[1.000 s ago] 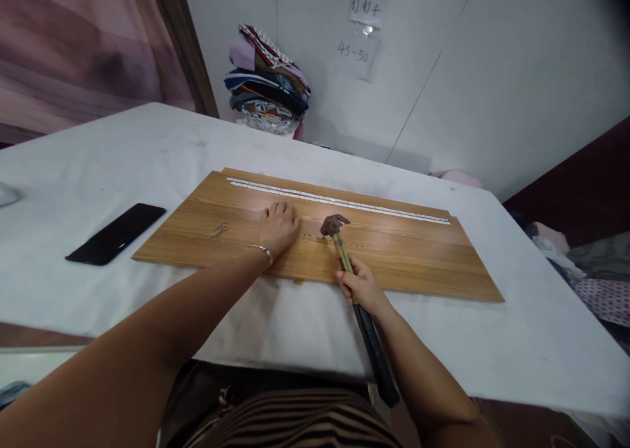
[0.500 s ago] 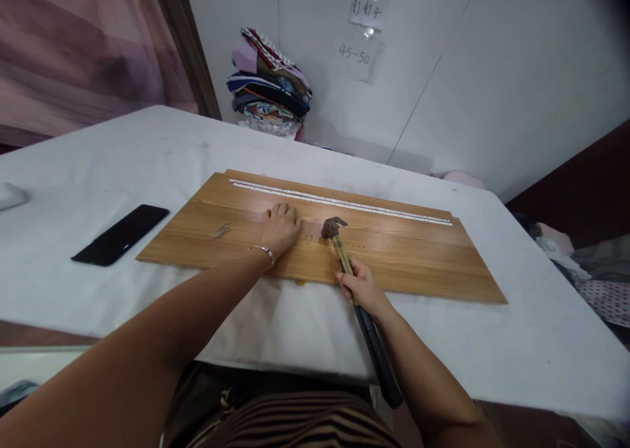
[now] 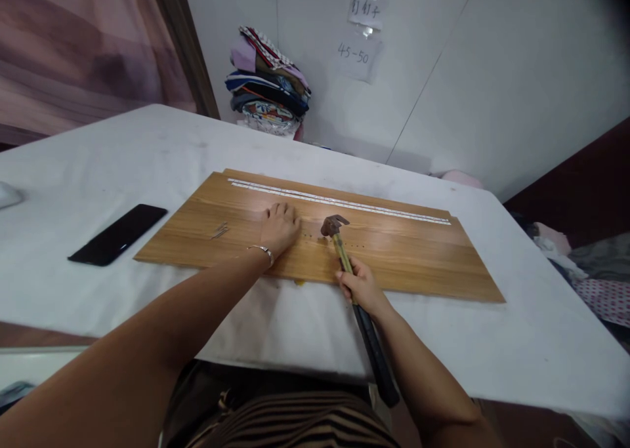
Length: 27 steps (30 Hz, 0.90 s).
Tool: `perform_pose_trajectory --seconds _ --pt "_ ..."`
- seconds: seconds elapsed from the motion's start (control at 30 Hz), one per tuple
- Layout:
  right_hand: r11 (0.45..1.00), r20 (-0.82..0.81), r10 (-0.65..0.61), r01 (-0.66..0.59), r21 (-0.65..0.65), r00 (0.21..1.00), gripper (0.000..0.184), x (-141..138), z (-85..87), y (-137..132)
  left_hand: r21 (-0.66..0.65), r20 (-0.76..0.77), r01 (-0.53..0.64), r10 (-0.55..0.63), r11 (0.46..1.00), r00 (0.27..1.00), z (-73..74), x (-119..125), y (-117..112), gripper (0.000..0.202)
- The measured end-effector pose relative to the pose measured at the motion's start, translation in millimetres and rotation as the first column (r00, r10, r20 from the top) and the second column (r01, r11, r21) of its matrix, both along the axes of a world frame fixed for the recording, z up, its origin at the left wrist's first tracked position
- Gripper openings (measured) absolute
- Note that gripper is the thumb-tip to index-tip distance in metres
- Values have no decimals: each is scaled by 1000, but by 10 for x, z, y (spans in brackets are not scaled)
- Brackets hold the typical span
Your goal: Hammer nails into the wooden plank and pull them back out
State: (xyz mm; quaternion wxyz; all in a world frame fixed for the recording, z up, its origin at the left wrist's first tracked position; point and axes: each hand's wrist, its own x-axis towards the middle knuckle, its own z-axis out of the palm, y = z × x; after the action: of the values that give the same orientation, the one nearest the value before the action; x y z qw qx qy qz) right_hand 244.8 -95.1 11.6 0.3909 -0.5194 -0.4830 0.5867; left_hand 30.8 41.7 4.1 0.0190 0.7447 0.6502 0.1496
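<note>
In the head view my right hand (image 3: 363,284) grips a claw hammer (image 3: 371,343) by the yellow part of its shaft, near the middle. Its rusty head is over the wooden board (image 3: 418,264), above a row of small dark dots; whether it touches the wood I cannot tell. My left hand (image 3: 280,226) lies flat on the board to the left of the hammer head, fingers stretched away from me. Several loose nails (image 3: 220,230) lie on the board's left part. Two white measuring strips (image 3: 339,203) run along the far side.
A black phone (image 3: 118,235) lies on the white-covered table (image 3: 246,330) left of the board. Folded clothes (image 3: 270,84) are stacked against the wall at the back. A white object (image 3: 8,195) sits at the left edge. More cloth (image 3: 603,300) is at the right.
The hammer head has risen very slightly. My left hand stays in place on the board, and the whole view has shifted a little.
</note>
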Motion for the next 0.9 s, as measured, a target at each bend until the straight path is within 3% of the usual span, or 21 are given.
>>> perform_pose_trajectory --seconds 0.9 --pt "999 15 24 -23 -36 1000 31 8 -2 -5 0 -10 -6 6 1000 1000 -14 -8 14 41"
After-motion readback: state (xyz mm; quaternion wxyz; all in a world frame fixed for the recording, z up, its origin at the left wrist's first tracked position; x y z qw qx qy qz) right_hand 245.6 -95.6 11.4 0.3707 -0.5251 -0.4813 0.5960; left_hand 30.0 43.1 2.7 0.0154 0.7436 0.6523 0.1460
